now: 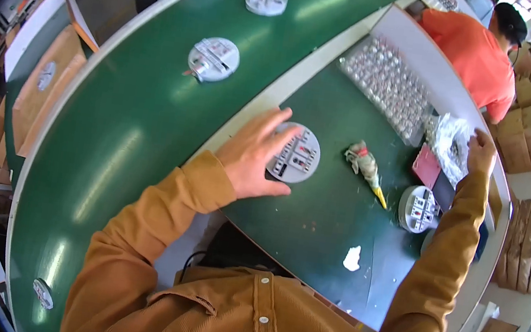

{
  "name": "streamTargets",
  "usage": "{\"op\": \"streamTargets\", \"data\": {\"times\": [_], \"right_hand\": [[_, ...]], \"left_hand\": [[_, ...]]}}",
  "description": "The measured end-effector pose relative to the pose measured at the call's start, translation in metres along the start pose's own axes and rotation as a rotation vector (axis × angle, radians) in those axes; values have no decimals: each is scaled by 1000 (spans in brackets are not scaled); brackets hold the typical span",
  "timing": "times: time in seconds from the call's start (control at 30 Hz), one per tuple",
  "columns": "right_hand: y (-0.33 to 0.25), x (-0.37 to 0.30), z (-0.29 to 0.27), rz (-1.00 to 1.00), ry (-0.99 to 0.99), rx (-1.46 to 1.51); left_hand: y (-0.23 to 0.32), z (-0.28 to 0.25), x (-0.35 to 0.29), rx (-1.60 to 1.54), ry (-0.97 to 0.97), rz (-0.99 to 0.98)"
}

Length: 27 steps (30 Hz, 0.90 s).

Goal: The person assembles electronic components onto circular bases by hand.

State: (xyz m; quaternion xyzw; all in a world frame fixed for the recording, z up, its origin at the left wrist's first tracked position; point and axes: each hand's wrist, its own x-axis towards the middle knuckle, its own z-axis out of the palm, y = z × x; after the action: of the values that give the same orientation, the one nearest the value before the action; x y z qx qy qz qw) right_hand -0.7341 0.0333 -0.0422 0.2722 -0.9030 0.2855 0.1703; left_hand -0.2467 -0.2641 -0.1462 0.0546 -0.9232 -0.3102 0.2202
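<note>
Our left hand [250,154] spreads wide beside a flat, round, pale-grey disc bearing small black and white parts [306,165] at the centre of the frame.
The disc lies just right of that nearer hand, with no long axis; we cannot tell if they touch. Our right hand [482,153], fingers curled, is by a crumpled clear plastic bag [447,140] at upper right; its grip is unclear. A cloth-wrapped, yellow-tipped tool [365,163] lies on the green tabletop [315,248] between our hands.
</note>
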Motion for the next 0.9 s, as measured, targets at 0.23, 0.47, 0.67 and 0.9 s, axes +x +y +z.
{"op": "streamTargets", "data": {"times": [0.23,0.47,0.67,0.9], "right_hand": [[-243,-216,47,-431,-510,477],[-263,-238,79,-769,-495,365],[-268,-224,78,-790,-634,302],[-261,-243,75,-545,-517,449]], "left_hand": [[-1,6,0,-7,-57,-89],[9,4,-4,-12,-14,-55],[10,-1,-2,-14,-24,-42],[8,0,8,-6,-46,-29]]}}
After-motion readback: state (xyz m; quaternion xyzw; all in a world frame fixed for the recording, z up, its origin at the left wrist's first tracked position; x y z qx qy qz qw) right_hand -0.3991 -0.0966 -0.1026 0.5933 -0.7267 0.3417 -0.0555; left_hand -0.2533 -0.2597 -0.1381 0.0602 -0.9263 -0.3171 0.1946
